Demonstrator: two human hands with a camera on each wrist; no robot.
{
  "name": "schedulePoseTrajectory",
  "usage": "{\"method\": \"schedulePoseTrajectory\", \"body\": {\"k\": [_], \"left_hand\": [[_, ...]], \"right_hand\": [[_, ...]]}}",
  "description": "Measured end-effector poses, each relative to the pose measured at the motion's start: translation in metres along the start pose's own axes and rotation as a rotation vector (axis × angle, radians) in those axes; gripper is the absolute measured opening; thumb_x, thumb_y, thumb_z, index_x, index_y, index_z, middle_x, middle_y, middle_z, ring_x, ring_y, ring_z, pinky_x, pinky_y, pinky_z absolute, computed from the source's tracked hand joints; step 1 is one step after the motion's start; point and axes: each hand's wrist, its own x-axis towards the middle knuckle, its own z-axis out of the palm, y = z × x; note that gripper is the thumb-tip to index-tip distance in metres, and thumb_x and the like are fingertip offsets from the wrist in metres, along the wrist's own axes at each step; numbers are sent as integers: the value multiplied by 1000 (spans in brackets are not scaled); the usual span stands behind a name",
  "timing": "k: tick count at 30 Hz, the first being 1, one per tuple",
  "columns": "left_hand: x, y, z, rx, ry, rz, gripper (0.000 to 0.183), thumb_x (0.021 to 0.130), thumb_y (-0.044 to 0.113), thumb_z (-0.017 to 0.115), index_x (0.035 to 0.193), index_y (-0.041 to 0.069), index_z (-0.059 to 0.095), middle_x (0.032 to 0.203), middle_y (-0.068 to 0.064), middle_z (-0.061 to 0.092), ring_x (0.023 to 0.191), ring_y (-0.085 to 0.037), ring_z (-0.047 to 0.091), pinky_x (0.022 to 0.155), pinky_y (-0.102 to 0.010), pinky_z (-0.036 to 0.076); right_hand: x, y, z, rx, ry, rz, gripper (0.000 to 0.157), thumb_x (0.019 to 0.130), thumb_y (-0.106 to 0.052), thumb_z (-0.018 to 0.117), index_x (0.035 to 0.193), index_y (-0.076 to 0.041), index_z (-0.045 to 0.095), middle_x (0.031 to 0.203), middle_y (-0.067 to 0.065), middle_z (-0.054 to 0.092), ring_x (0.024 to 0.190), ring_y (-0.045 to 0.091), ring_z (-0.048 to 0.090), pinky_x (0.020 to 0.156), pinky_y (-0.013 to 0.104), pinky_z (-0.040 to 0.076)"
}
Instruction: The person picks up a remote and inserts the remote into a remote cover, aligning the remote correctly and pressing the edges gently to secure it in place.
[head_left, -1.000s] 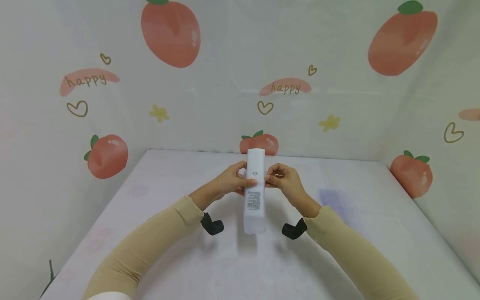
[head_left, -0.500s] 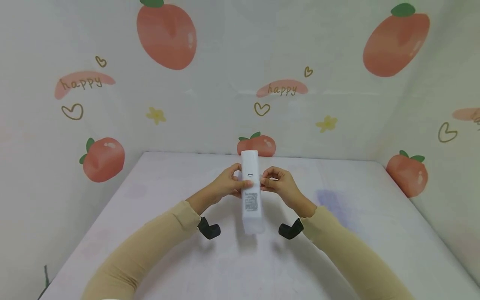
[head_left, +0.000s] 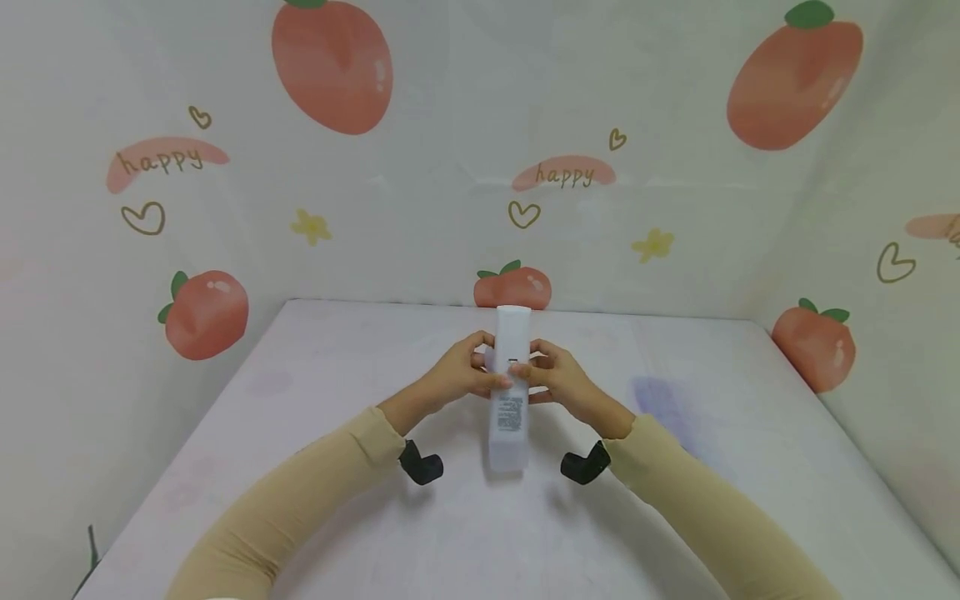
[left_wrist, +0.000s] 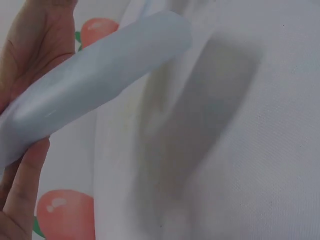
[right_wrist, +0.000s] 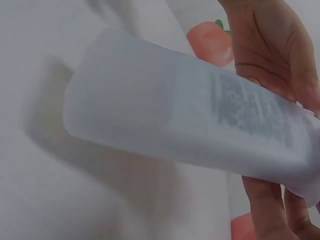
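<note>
A long white device (head_left: 512, 408) stands roughly upright before me, with a small port (head_left: 513, 361) and a grey printed label (head_left: 510, 414) on the side facing me. Its lower end looks translucent; its exact kind cannot be told. From the left, my left hand (head_left: 456, 375) grips it with the thumb on its face. My right hand (head_left: 562, 383) holds it from the other side, thumb near the port. Both wrist views show the device's body (left_wrist: 100, 70) between thumb and fingers, its lower end (right_wrist: 120, 90) apart from the tabletop. The far side is hidden.
A white-covered table (head_left: 420, 533) lies beneath, with a faint purple patch (head_left: 667, 408) on the right. Behind it hangs a white cloth backdrop (head_left: 450, 100) printed with peaches. Black wrist mounts (head_left: 422, 464) jut inward below the hands.
My right hand has gone from pinching at the device's right edge to gripping its body, thumb now on its face. The device has shifted slightly right and lower in the last half second.
</note>
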Motion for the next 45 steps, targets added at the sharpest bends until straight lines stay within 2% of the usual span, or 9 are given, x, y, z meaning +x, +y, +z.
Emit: {"method": "schedulePoseTrajectory", "body": {"k": [4,7,11,18,21,25,34,40,45], "left_hand": [[-1,-6,-3,-122,27,16,65,87,5,71,139,16,33,105,-17,64,88,-21,66,83,-41,58],[-1,-11,-5,-186,59,-8,48,92,7,65,133,6,41,105,-14,63,87,-19,67,85,-41,57],[-1,-16,-5,-165,51,-49,27,94,10,62,115,-6,55,99,-8,67,83,-16,67,82,-38,58],[-1,-15,1,-170,95,-10,20,91,3,65,102,-12,60,79,-2,68,70,-12,66,74,-34,60],[-2,-13,4,-171,109,1,17,90,0,66,98,-14,60,75,-1,67,66,-12,65,72,-33,60],[-3,-12,6,-178,117,-6,16,90,-1,65,97,-14,61,74,-1,67,66,-11,65,71,-32,60],[-5,-12,6,-197,99,-96,22,90,2,66,106,-13,62,86,-6,68,70,-12,66,77,-33,60],[-6,-12,9,-180,108,-75,13,90,2,66,93,-10,62,69,-1,65,64,-11,65,71,-32,60],[-10,-11,11,-192,94,-41,8,90,0,64,89,-7,61,67,1,64,62,-10,63,67,-29,60]], "right_hand": [[0,-1,-4,26,32,2,33,95,-18,62,118,0,47,104,7,62,90,17,66,82,46,58],[1,-1,-7,47,46,4,34,95,-18,62,120,0,45,102,4,63,88,16,67,82,45,58],[2,0,-9,52,47,4,34,95,-16,62,119,1,46,101,3,65,87,15,67,83,46,57],[2,-3,-5,33,7,29,48,92,-14,64,130,4,42,113,13,62,93,16,64,86,44,56],[2,-5,-4,0,-13,56,56,91,-17,65,137,4,39,121,18,60,96,17,63,87,43,56],[1,-8,-6,-32,-50,81,57,94,-21,63,139,5,39,124,20,57,98,18,63,89,44,55],[-1,-12,-7,-40,-87,67,47,97,-18,58,131,11,43,113,11,61,95,14,64,90,44,55],[0,-10,-10,-14,-153,107,40,100,-20,53,126,10,47,96,0,67,88,13,67,83,36,56],[0,-12,-13,-29,-218,126,38,101,-20,49,122,11,48,94,-2,67,87,14,67,84,37,56]]}}
